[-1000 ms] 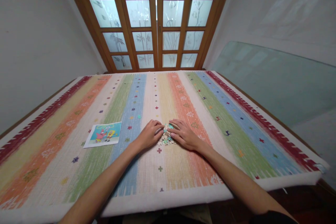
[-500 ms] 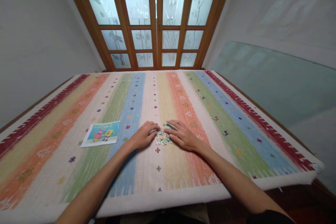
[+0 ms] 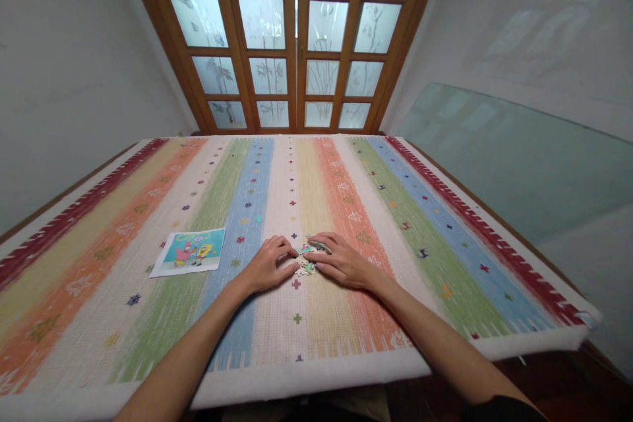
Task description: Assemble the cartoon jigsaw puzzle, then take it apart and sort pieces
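A small pile of jigsaw puzzle pieces [image 3: 307, 268] lies on the striped tablecloth, partly covered by my fingers. At its left edge rests my left hand [image 3: 271, 265], fingers curved and apart, the tips touching the pieces. My right hand [image 3: 342, 260] reaches over the pile from the right with its fingers spread, hiding some pieces. No piece is visibly gripped in either hand. Left of my left hand lies a cartoon picture sheet [image 3: 192, 252] with a pink and a yellow figure on it. One loose turquoise puzzle piece [image 3: 260, 219] sits beyond my left hand.
The striped tablecloth [image 3: 163, 323] covers a wide table whose front edge runs below my forearms. Wooden doors with frosted panes [image 3: 299, 72] stand behind the far edge. A glass panel [image 3: 494, 138] leans against the right wall.
My right hand has moved slightly left and down across the pile, and my left hand's fingers have spread a little. The pile looks pushed closer together, with fewer pieces showing.
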`<state>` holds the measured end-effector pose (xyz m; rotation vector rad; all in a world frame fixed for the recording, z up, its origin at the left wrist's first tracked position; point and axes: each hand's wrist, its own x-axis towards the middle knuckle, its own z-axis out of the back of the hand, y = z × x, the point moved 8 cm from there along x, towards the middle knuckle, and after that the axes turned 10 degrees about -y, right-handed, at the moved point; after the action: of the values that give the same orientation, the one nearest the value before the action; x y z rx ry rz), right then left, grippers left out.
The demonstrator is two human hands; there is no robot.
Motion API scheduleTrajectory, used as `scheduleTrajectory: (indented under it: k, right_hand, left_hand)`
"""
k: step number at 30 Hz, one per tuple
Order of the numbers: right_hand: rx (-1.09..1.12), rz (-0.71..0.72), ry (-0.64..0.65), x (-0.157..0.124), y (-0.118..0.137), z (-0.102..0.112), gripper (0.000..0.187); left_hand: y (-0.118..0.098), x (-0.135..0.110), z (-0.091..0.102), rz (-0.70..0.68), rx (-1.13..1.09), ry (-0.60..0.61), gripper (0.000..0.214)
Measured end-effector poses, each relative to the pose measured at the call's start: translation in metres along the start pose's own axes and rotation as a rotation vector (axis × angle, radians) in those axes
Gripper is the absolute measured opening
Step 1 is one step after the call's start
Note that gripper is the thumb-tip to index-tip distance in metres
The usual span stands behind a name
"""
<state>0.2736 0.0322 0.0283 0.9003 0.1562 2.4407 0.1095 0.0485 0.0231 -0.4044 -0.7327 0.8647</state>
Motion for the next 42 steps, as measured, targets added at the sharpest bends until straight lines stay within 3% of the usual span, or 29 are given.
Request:
scheduleTrajectory:
  k: [9, 15, 21, 24, 29, 32, 37, 42]
  right_hand:
    - [0.003, -0.011, 0.054, 0.0, 0.001, -0.003, 0.036]
    - [-0.022, -0.023, 0.07, -0.001, 0.0, -0.005, 0.035]
    - [0.008, -0.034, 0.069, 0.001, 0.0, -0.002, 0.034]
    - [0.011, -0.031, 0.068, 0.0, 0.0, -0.002, 0.034]
    - [0.013, -0.024, 0.054, 0.001, 0.001, -0.001, 0.034]
    - [0.009, -0.033, 0.052, 0.001, 0.001, -0.001, 0.033]
    - [0.023, -0.04, 0.051, 0.0, 0.0, -0.002, 0.034]
    - [0.027, -0.035, 0.05, 0.0, 0.001, -0.001, 0.034]
  left_hand:
    - [0.004, 0.003, 0.001, 0.032, -0.038, -0.02, 0.013]
    - [0.005, 0.004, -0.003, 0.002, 0.053, -0.044, 0.024]
    - [0.007, 0.003, -0.001, -0.014, 0.122, -0.097, 0.022]
    - [0.003, 0.002, 0.004, -0.069, 0.158, -0.108, 0.025]
    - [-0.003, -0.002, 0.0, -0.172, 0.256, -0.027, 0.029]
    - [0.005, 0.001, 0.003, -0.133, 0.341, -0.052, 0.03]
    - [0.035, 0.008, 0.021, 0.046, 0.55, -0.151, 0.036]
    - [0.059, 0.011, 0.038, 0.185, 0.602, -0.196, 0.039]
